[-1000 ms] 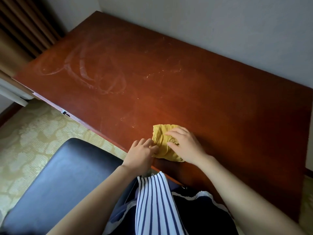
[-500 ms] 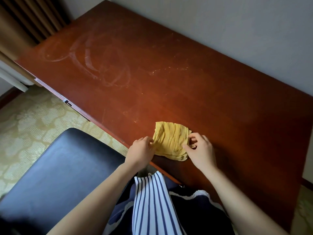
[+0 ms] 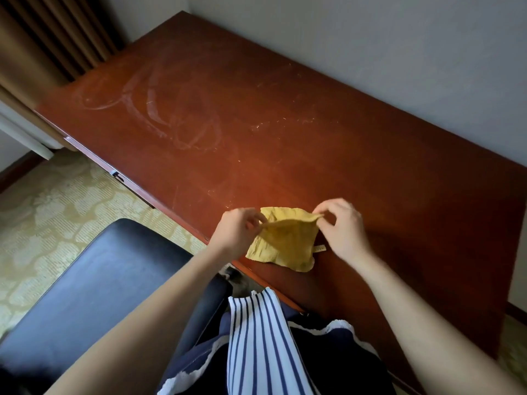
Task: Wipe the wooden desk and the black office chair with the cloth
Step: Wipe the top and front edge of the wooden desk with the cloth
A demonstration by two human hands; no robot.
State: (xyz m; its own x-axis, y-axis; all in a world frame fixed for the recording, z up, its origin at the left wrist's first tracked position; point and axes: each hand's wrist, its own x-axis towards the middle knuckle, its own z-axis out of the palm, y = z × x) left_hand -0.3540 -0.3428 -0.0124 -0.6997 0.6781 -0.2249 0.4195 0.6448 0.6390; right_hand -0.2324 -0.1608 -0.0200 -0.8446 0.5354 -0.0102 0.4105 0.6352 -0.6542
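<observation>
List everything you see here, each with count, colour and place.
desk: one, reddish-brown, centre of view
smears: several, whitish, desk's far left
cloth: one, yellow, desk's near edge
chair: one, black, lower left
curtain: one, brown, top left
carpet: one, beige patterned, floor at left
wall: one, pale grey, behind desk
striped top: one, white and navy, bottom centre
left hand: one, pinching cloth's raised edge, left end
right hand: one, pinching that edge, right end

One cloth, one desk, one chair, two hands: left hand, right hand.
</observation>
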